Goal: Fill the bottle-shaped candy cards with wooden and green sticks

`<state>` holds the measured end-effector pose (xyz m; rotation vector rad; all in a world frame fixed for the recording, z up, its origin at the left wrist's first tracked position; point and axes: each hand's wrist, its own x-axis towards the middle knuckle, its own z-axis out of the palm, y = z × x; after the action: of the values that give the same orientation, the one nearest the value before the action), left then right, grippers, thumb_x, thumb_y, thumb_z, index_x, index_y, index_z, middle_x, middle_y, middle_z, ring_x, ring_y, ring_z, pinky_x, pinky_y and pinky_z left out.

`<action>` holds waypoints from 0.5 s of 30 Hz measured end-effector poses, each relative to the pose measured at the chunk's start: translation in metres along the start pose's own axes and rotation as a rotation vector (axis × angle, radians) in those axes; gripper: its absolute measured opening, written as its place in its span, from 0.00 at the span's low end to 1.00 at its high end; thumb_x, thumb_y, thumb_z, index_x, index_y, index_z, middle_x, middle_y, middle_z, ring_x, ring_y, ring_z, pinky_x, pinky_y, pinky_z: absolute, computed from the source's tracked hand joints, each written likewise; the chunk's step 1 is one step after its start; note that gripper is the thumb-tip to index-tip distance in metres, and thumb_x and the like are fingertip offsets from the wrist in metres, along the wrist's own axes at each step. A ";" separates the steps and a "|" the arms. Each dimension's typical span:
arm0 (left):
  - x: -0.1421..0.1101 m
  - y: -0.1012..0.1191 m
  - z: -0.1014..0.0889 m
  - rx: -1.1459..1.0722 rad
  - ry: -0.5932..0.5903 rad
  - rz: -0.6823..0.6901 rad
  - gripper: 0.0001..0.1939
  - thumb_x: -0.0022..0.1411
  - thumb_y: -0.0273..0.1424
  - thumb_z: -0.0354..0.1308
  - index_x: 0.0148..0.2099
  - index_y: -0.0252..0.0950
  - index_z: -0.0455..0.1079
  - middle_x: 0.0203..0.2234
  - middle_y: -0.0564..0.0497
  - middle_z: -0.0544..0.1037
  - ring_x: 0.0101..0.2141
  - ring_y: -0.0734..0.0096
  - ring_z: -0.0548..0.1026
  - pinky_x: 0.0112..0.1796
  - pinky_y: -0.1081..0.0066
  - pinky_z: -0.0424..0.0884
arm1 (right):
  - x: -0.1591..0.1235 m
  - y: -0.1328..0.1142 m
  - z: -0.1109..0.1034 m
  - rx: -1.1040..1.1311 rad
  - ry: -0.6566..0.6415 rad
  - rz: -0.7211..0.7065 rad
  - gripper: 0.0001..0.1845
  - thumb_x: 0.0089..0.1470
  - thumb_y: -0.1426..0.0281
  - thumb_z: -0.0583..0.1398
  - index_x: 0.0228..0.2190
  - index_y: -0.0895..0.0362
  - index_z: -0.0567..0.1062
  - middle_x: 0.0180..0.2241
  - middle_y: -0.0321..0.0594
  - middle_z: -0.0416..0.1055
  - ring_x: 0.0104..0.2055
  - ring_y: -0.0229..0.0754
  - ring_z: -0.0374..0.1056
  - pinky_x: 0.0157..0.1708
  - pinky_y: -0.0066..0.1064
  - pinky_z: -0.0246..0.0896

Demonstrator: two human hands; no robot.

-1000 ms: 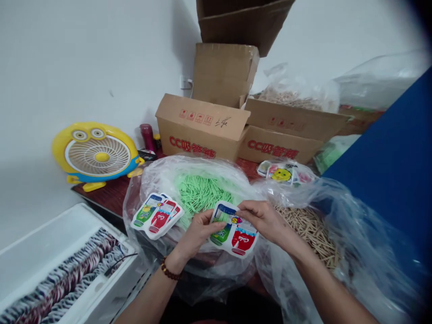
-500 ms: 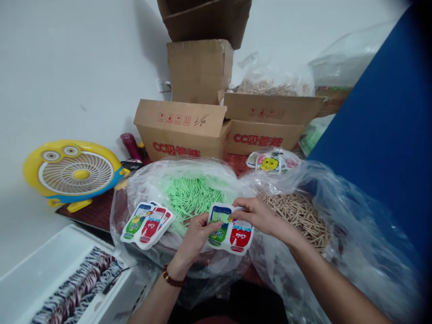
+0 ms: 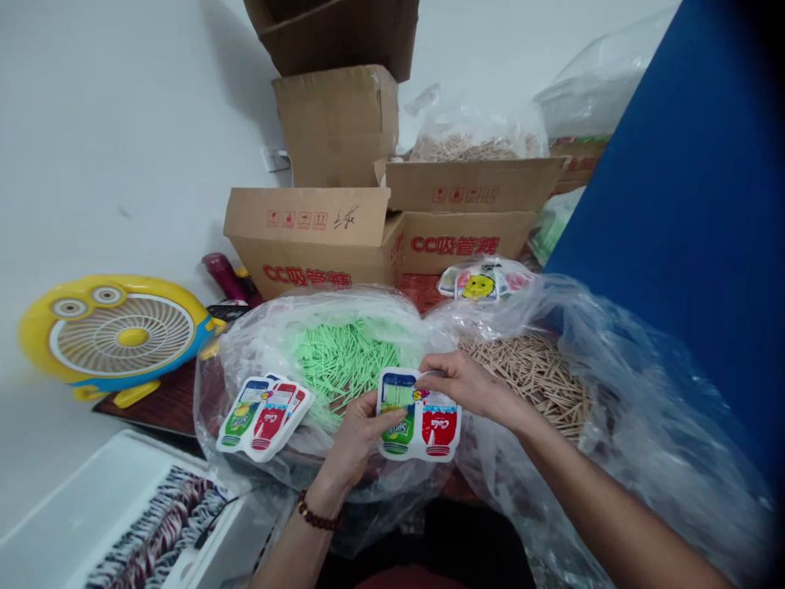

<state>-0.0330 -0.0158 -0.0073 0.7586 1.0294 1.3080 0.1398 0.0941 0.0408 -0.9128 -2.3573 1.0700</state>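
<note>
My left hand (image 3: 361,433) grips the left edge of a flat candy packet (image 3: 440,438), thumb on its front. The packet is printed with a green Sprite bottle and a red Cola bottle, side by side. Green sticks show in the window above the Sprite label. My right hand (image 3: 463,383) pinches the packet's upper middle; its fingertips are partly hidden there. Left of my hands lies a small stack of similar packets (image 3: 270,429). Thin green candy sticks (image 3: 347,356) fill a clear plastic bag behind the packet. Brown candy sticks (image 3: 540,380) lie in another bag under my right forearm.
Open cardboard boxes (image 3: 319,221) stand at the back, with more boxes stacked behind. A yellow fan (image 3: 132,335) is at left, near a purple bottle (image 3: 224,274). A white foam box (image 3: 67,499) sits lower left. A blue panel (image 3: 668,204) borders the right.
The view has shifted slightly, so the background sits further left. Both hands still hold the packet; my left thumb has slid down a little, and more of the window with green sticks shows.
</note>
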 end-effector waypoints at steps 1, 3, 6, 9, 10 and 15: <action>-0.001 0.000 0.000 -0.003 0.000 -0.003 0.18 0.48 0.31 0.69 0.43 0.33 0.76 0.31 0.48 0.82 0.30 0.64 0.78 0.36 0.65 0.73 | 0.000 0.001 0.001 -0.007 -0.002 0.000 0.09 0.53 0.65 0.59 0.26 0.57 0.76 0.20 0.31 0.68 0.23 0.33 0.60 0.23 0.24 0.47; -0.001 -0.001 -0.001 0.016 0.021 0.003 0.18 0.47 0.31 0.70 0.42 0.33 0.76 0.30 0.48 0.82 0.29 0.64 0.78 0.35 0.66 0.74 | 0.001 0.002 0.004 -0.021 -0.010 0.001 0.10 0.53 0.65 0.59 0.26 0.57 0.76 0.20 0.31 0.67 0.23 0.33 0.59 0.23 0.24 0.46; 0.000 -0.005 -0.005 0.061 0.043 0.018 0.15 0.47 0.31 0.70 0.38 0.32 0.77 0.27 0.49 0.82 0.27 0.65 0.78 0.32 0.69 0.73 | 0.002 0.002 0.006 -0.030 -0.018 0.009 0.10 0.53 0.64 0.59 0.27 0.56 0.76 0.20 0.31 0.67 0.23 0.33 0.59 0.23 0.24 0.46; -0.002 -0.010 -0.011 0.076 0.065 -0.003 0.14 0.46 0.32 0.70 0.36 0.32 0.78 0.26 0.49 0.82 0.26 0.66 0.78 0.31 0.69 0.73 | 0.004 0.003 0.009 -0.004 -0.054 0.024 0.10 0.52 0.64 0.60 0.27 0.57 0.76 0.20 0.30 0.67 0.23 0.33 0.59 0.22 0.24 0.47; -0.005 -0.011 -0.014 0.079 0.072 -0.023 0.14 0.46 0.32 0.70 0.37 0.32 0.78 0.26 0.49 0.82 0.26 0.65 0.78 0.32 0.68 0.73 | 0.004 0.004 0.011 0.030 -0.091 0.025 0.10 0.52 0.64 0.60 0.27 0.57 0.76 0.20 0.30 0.66 0.23 0.33 0.59 0.22 0.24 0.48; -0.031 -0.016 -0.032 0.114 0.074 -0.089 0.14 0.49 0.33 0.68 0.39 0.32 0.78 0.30 0.47 0.83 0.30 0.62 0.79 0.35 0.65 0.74 | 0.018 0.019 0.029 0.131 -0.183 0.030 0.16 0.60 0.61 0.52 0.30 0.59 0.74 0.24 0.34 0.70 0.24 0.34 0.64 0.24 0.24 0.56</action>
<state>-0.0547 -0.0516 -0.0284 0.7457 1.1925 1.2166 0.1180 0.1009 0.0089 -0.8369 -2.3897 1.3544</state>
